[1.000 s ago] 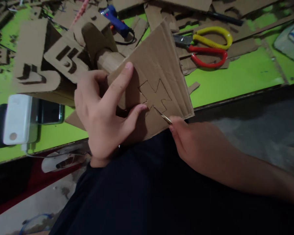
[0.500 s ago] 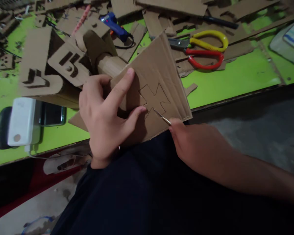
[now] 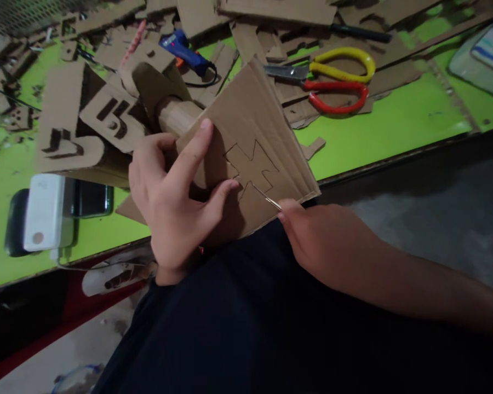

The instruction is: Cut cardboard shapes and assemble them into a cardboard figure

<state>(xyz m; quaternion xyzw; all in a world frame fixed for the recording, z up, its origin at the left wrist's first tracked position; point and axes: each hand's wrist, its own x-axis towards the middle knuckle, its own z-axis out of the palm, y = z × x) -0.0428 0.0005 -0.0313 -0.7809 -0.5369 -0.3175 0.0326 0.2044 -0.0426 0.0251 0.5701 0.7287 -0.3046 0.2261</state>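
The cardboard panel (image 3: 246,104) was slanted near the centre of the view, a little toward 12 o'clock, its lower edge overlapping the person's dark clothing (image 3: 238,317). A cross outline (image 3: 252,171) marked its face.

The left hand (image 3: 175,205) came in at the panel's 8 o'clock. Its thumb and forefinger were spread wide, both tips resting on the cardboard; the other fingers curled out of sight, and whether they gripped anything could not be told. The right hand (image 3: 326,243), between 4 and 5 o'clock, pinched a thin metal blade (image 3: 274,204) between thumb and forefinger, the tip at the cross's lower arm. Its other fingers were hidden.

From the panel, a cardboard tube (image 3: 178,116) showed at 10 o'clock and a box (image 3: 61,115) with cut shapes at 9. The scissors (image 3: 339,79), yellow and red in the handles, lay at 2, a blue glue gun (image 3: 187,52) near 11. Toward 8 o'clock, a white power bank (image 3: 47,210) lay beside a phone (image 3: 93,200) on the green table (image 3: 435,109).
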